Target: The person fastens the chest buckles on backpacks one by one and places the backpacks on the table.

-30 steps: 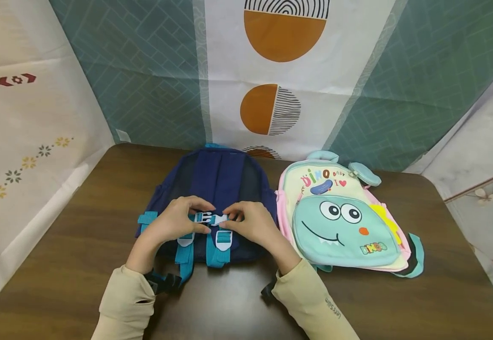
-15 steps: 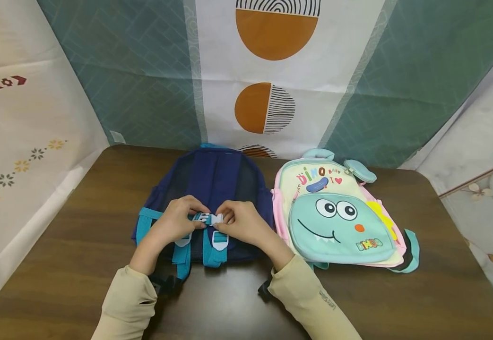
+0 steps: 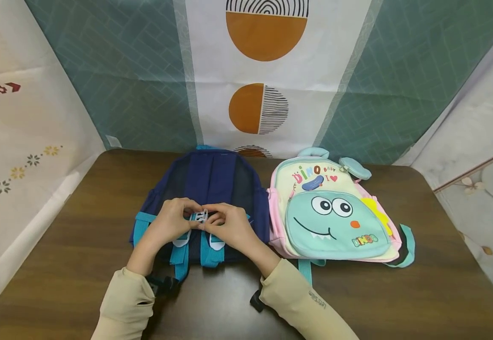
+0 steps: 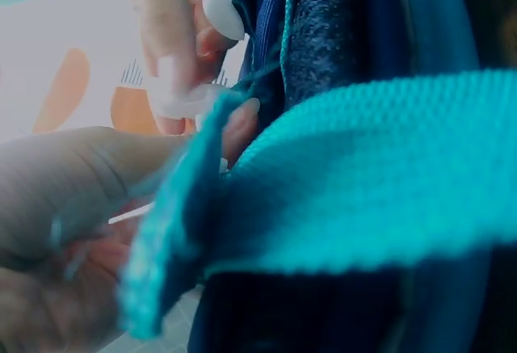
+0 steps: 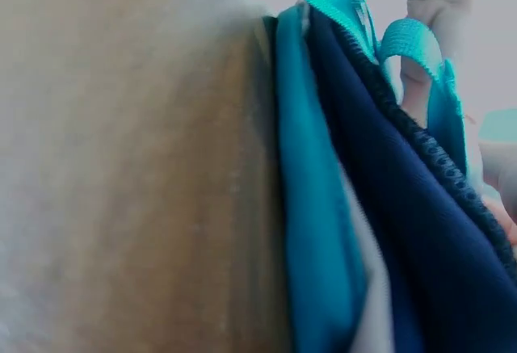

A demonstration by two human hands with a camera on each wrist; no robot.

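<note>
A navy backpack (image 3: 210,172) lies with its strap side up. Over its lower part, both hands work at a white side-release buckle (image 3: 199,216) on teal webbing. My left hand (image 3: 170,222) pinches the buckle's left half and its strap between thumb and fingers. My right hand (image 3: 231,225) pinches the right half, which looks tilted on edge. Fingertips of both hands almost meet, hiding much of the buckle; whether the halves are joined I cannot tell. A teal strap (image 4: 363,175) fills much of the left wrist view. In the right wrist view, teal webbing (image 5: 412,42) loops above the backpack's edge.
To the right, touching the navy backpack, lies a pastel dinosaur backpack (image 3: 335,226) with a teal strap (image 3: 305,270) trailing forward. Black buckle pieces (image 3: 167,285) lie near the left wrist. The brown table (image 3: 59,245) ends against printed cloth (image 3: 144,94) behind.
My right hand has moved left, closer to the left hand. The right buckle half has gone from lying level to tilted. The head view has shifted slightly right.
</note>
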